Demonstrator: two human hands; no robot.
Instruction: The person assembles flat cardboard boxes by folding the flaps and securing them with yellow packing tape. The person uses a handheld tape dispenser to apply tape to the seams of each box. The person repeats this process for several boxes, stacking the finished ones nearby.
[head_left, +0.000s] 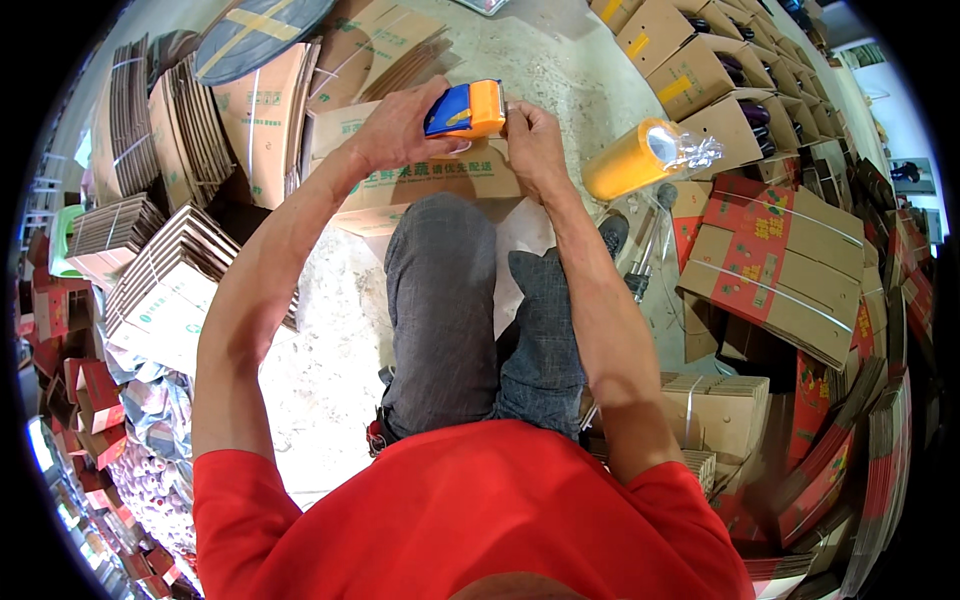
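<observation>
My left hand (398, 128) is closed around a blue and orange tape dispenser (484, 108), held above a brown cardboard carton (425, 188) with green print. At the dispenser's right end is my right hand (537, 148), fingers bent and pressed together. What they pinch, if anything, is too small to make out. The carton lies in front of my knees, its near face toward me. To the right of my right hand, a stack of yellow tape rolls (622, 168) in clear wrap rests on the floor.
Bundles of flattened cartons (165, 275) stand along the left, with a dark round lid (255, 38) crossed by yellow tape above them. Open cartons of eggplants (745, 95) line the far right. Strapped red and brown flat cartons (775, 265) are piled nearer, beside a metal rod (648, 245).
</observation>
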